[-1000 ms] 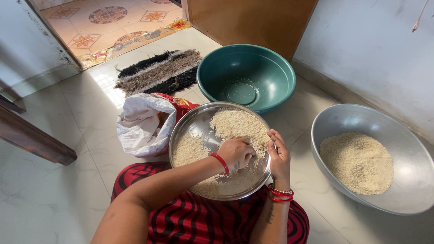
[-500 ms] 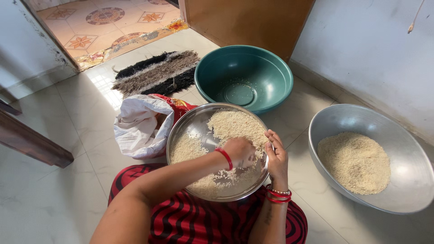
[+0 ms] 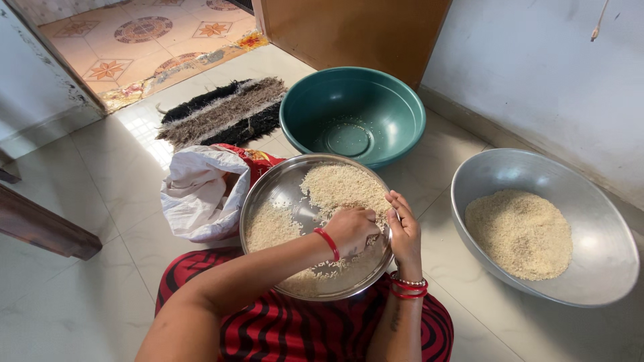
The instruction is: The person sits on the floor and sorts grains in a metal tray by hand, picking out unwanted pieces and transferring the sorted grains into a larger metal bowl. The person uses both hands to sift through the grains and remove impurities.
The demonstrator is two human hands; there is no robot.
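- Steel plate [image 3: 268, 188] — round and shallow, resting on the person's lap under both hands; about half its surface is covered with rice [image 3: 342, 188].
- Rice on the plate lies in 2 patches: a thick heap just beyond the hands and a thinner spread to the left of them, with bare metal between. By my judgement the sorting is partway through, with much of the plate still to go over.
- Left hand [image 3: 352, 230] — knuckles up, fingers curled down into the grains at the near edge of the heap. Whether it pinches anything cannot be told.
- Right hand [image 3: 404, 229] — fingers held straight and close together, set on edge against the plate's right rim, steadying it; it grips nothing else.
- Large steel bowl [image 3: 604, 221] — on the floor, well to the right of the right hand, holding 1 broad mound of rice.
- Green plastic basin [image 3: 402, 110] — beyond the hands, nearly empty, a few scattered grains at its bottom.
- White sack [image 3: 198, 191] — left of the left hand, touching the plate's rim, its mouth open.
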